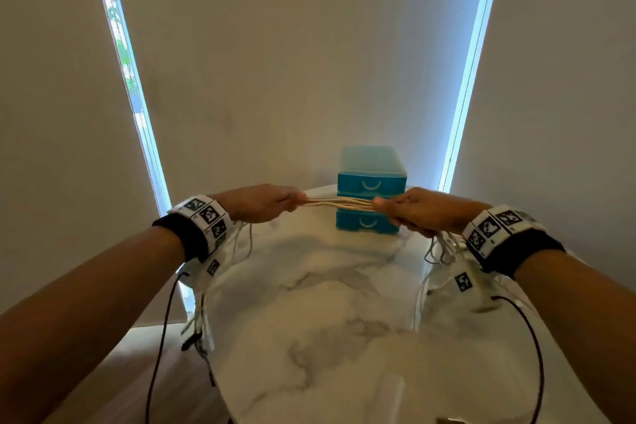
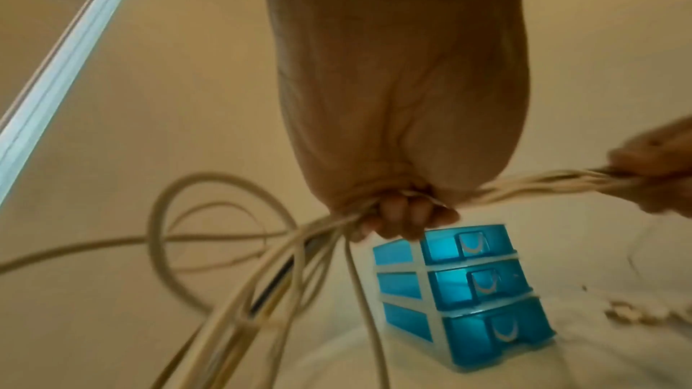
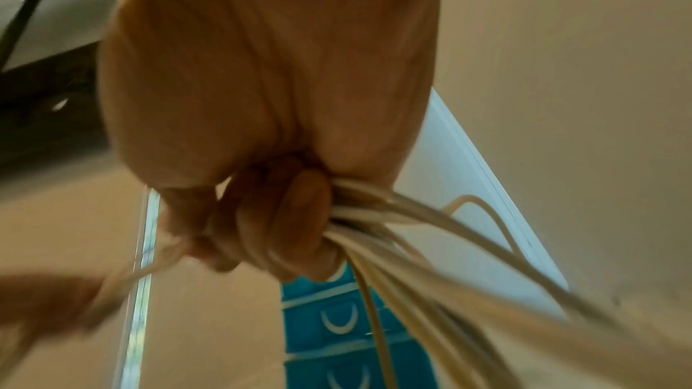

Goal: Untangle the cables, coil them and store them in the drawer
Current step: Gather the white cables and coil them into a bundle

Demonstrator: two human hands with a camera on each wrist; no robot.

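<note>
A bundle of white cables [image 1: 339, 204] is stretched taut between my two hands above the marble table [image 1: 330, 320]. My left hand [image 1: 265, 201] grips one end in a fist, and loose cable loops [image 2: 209, 247] hang down below it. My right hand [image 1: 416, 210] grips the other end, with more cable strands [image 3: 430, 247] trailing down from that fist. Behind the stretched bundle stands a blue three-drawer box [image 1: 371, 189] with all drawers closed, also seen as the drawer box [image 2: 464, 292] under my left hand and the drawer box [image 3: 337, 330] under my right.
The round marble table's left edge [image 1: 206, 337] drops to a wooden floor [image 1: 137, 372]. Pale blinds [image 1: 292, 62] close off the back, with bright window gaps either side. Black sensor leads [image 1: 161, 337] hang from both wrist bands. Small pale bits [image 2: 636, 312] lie on the table to the right.
</note>
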